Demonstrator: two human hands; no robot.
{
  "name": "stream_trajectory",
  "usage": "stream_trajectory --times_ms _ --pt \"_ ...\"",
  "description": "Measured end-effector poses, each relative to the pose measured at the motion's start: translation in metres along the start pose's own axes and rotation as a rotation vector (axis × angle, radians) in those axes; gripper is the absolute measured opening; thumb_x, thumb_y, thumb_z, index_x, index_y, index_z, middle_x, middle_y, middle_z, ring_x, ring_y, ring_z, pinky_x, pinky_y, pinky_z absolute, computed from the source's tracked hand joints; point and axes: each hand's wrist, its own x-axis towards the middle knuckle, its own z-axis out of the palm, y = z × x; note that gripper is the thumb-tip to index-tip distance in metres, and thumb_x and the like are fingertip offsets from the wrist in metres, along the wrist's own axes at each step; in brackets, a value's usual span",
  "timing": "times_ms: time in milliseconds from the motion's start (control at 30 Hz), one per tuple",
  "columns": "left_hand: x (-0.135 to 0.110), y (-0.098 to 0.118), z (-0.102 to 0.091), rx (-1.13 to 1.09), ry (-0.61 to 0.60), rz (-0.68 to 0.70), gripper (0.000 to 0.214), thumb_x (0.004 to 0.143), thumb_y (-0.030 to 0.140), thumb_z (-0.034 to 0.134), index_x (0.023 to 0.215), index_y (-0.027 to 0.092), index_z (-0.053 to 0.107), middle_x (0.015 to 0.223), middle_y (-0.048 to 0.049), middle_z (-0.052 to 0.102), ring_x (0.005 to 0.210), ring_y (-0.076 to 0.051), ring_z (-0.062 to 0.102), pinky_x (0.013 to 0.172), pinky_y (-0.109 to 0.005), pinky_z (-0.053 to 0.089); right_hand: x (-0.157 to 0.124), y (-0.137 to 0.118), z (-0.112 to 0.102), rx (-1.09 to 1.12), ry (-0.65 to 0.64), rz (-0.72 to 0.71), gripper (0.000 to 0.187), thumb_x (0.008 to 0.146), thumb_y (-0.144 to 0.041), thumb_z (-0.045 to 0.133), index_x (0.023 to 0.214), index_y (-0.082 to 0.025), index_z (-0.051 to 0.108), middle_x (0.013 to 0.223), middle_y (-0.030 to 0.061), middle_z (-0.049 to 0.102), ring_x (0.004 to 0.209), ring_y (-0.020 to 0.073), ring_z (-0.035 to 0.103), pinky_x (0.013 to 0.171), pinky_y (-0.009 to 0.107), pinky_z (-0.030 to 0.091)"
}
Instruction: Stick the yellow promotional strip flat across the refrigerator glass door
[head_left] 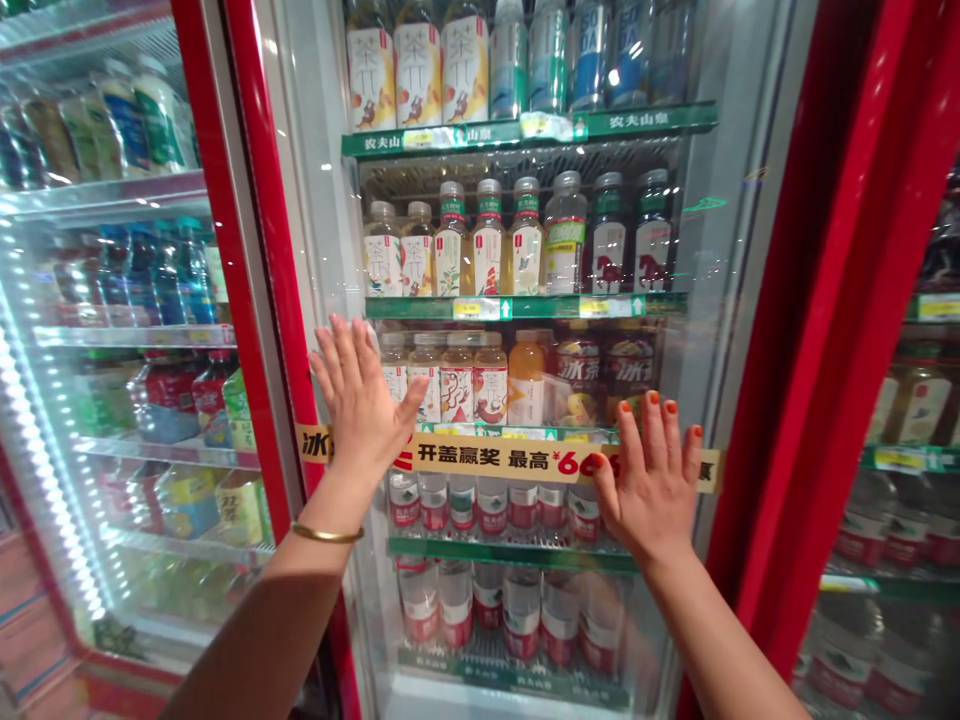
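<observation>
Both my arms reach forward to the glass door (705,380) of a drinks fridge. My left hand (364,400) has its fingers stretched out over the left part of the door, with a gold bangle (328,535) on the wrist. Towards the door's right side, my right hand (652,475) is spread in the same way, its nails orange. Neither hand holds anything. Parts of a yellow printed strip (487,456) across the door are hidden behind both hands. Whether the palms press on the glass I cannot tell for certain.
Behind the glass, shelves carry tea bottles (450,245), cans (577,370) and water bottles (521,615). A red door frame (817,330) runs up the right. On the left stands another lit fridge (135,190) with drinks; more bottles (926,400) show at far right.
</observation>
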Motion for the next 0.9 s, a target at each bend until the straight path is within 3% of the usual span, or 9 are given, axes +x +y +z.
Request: stream_trajectory --times_ms 100,200,267,367,467,567,667,767,900 --pt "-0.021 0.027 0.01 -0.011 -0.06 0.232 0.112 0.093 0.091 0.034 0.175 0.025 -0.005 0.185 -0.0081 -0.007 0.172 -0.032 -0.01 0.139 -0.059 -0.008 0.0 0.001 0.0 0.005 -0.004 -0.005 0.074 0.109 -0.047 0.046 0.174 -0.021 0.023 0.183 0.0102 0.019 0.17 0.0297 0.017 0.138 0.059 0.014" --pt "-0.056 0.019 0.012 0.014 -0.131 0.41 0.11 0.091 0.092 0.038 0.176 0.033 0.002 0.185 -0.002 0.008 0.173 -0.027 0.001 0.14 -0.054 -0.01 -0.001 0.001 0.0 0.005 -0.002 -0.001 0.074 0.109 -0.047 0.046 0.174 -0.021 0.023 0.183 0.0097 0.019 0.17 0.0289 0.017 0.138 0.058 0.013" --pt "-0.06 -0.002 0.006 0.016 -0.119 0.292 0.105 0.094 0.089 0.038 0.175 0.035 0.0 0.186 -0.0024 0.005 0.172 -0.029 -0.002 0.139 -0.059 -0.011 -0.001 0.0 0.0 0.003 -0.005 0.004 0.074 0.109 -0.048 0.046 0.174 -0.021 0.022 0.183 0.0094 0.018 0.17 0.0288 0.016 0.138 0.057 0.013" --pt "-0.031 -0.02 -0.004 -0.018 -0.045 -0.012 0.101 0.099 0.083 0.032 0.175 0.03 -0.006 0.185 -0.0073 -0.01 0.171 -0.034 -0.013 0.136 -0.066 -0.014 0.0 -0.001 0.0 -0.005 -0.004 0.006 0.076 0.108 -0.049 0.045 0.175 -0.021 0.021 0.183 0.0095 0.017 0.17 0.0301 0.016 0.138 0.059 0.013" --pt "-0.006 0.005 0.001 -0.037 0.002 -0.063 0.105 0.098 0.085 0.03 0.175 0.024 -0.008 0.184 -0.009 -0.015 0.17 -0.033 -0.019 0.137 -0.062 -0.015 0.0 -0.001 0.0 -0.008 -0.002 0.007 0.077 0.108 -0.048 0.046 0.175 -0.022 0.02 0.183 0.01 0.017 0.17 0.0309 0.017 0.138 0.059 0.014" --pt "-0.025 0.046 0.015 -0.01 -0.027 0.192 0.113 0.093 0.092 0.027 0.176 0.021 -0.003 0.184 -0.0068 -0.012 0.171 -0.028 -0.015 0.139 -0.053 -0.012 0.0 0.0 0.0 -0.001 -0.001 0.0 0.076 0.108 -0.047 0.047 0.175 -0.022 0.021 0.183 0.0095 0.018 0.17 0.0305 0.018 0.138 0.058 0.013" --pt "-0.062 0.051 0.021 0.058 -0.065 0.444 0.111 0.092 0.093 0.028 0.176 0.023 0.006 0.185 -0.0027 0.003 0.172 -0.022 -0.005 0.14 -0.046 -0.009 -0.001 0.001 0.0 0.001 0.0 0.01 0.076 0.107 -0.046 0.048 0.175 -0.024 0.021 0.183 0.0093 0.019 0.169 0.0319 0.02 0.138 0.059 0.015" --pt "-0.058 0.018 0.011 0.065 -0.069 0.293 0.104 0.096 0.087 0.031 0.176 0.028 0.003 0.185 -0.003 0.002 0.172 -0.026 -0.005 0.14 -0.053 -0.01 -0.002 0.0 0.0 -0.003 -0.02 0.024 0.079 0.106 -0.046 0.05 0.176 -0.025 0.018 0.183 0.0098 0.018 0.169 0.0354 0.022 0.137 0.063 0.016" --pt "0.002 0.008 0.001 -0.024 0.008 -0.015 0.102 0.098 0.085 0.03 0.175 0.03 -0.008 0.184 -0.0039 -0.015 0.171 -0.033 -0.015 0.139 -0.064 -0.009 -0.003 -0.001 0.0 -0.005 -0.024 0.026 0.08 0.105 -0.045 0.049 0.176 -0.025 0.017 0.183 0.0102 0.016 0.168 0.0374 0.022 0.136 0.065 0.017"
